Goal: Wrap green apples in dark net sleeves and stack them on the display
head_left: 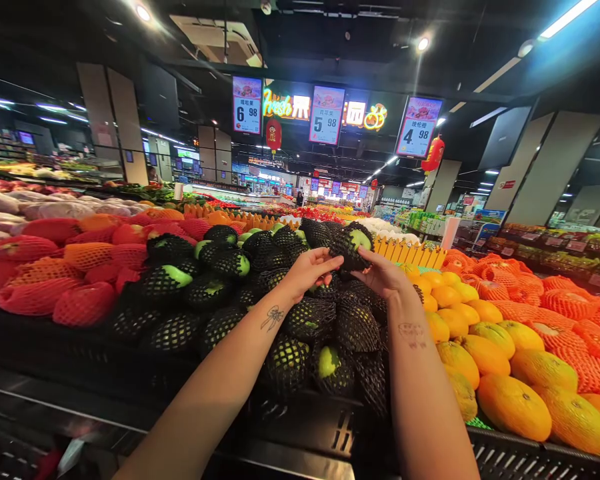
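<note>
A green apple (360,239) in a black foam net is up above the heap, bare green skin showing at the net's opening. My right hand (384,273) grips its right and lower side, thumb near the bare patch. At its left, my left hand (310,270) has thumb and forefinger closed against the black netting; the other fingers curl under. Below and around both hands lie more netted green apples (310,319), several with green skin showing through. My wrists cover part of the heap.
Oranges (485,353) fill a black crate on the right, with orange-netted fruit (575,300) beyond. Red-netted fruit (80,300) lies at left. A small yellow fence (410,252) stands behind the apples. Price signs (326,115) hang overhead.
</note>
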`<action>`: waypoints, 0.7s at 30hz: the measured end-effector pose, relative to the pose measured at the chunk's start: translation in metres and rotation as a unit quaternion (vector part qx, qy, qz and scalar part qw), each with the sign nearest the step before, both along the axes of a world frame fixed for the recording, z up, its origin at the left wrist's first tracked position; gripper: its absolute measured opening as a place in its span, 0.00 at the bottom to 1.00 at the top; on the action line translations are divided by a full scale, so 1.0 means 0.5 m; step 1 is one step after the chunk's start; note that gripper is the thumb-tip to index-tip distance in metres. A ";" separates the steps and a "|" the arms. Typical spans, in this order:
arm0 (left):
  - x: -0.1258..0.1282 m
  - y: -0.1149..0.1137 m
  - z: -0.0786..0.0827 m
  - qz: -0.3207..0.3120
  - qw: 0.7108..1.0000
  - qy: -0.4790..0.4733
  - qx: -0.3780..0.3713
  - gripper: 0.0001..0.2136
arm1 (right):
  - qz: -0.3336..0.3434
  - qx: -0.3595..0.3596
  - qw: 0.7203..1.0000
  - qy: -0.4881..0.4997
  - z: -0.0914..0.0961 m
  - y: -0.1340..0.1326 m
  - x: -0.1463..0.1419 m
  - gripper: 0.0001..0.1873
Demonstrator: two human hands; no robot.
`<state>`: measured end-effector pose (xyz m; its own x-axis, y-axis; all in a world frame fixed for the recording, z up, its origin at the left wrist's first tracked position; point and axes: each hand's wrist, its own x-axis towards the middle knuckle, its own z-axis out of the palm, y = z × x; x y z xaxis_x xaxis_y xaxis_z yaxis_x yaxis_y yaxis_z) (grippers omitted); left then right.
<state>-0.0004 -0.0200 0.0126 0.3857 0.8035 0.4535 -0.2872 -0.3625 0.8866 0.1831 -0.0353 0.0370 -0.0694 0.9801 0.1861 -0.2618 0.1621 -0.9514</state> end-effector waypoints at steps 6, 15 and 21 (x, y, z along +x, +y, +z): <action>0.006 0.018 -0.008 0.060 0.997 -0.022 -0.036 0.14 | -0.002 0.014 0.999 0.041 -0.010 0.018 -0.001 0.14; 0.007 0.029 -0.022 0.184 0.980 0.049 0.055 0.25 | 0.027 0.078 0.997 0.002 -0.018 0.023 -0.001 0.25; 0.008 0.007 -0.028 0.192 0.913 0.079 0.351 0.46 | -0.040 0.138 0.986 -0.085 -0.022 0.034 -0.012 0.33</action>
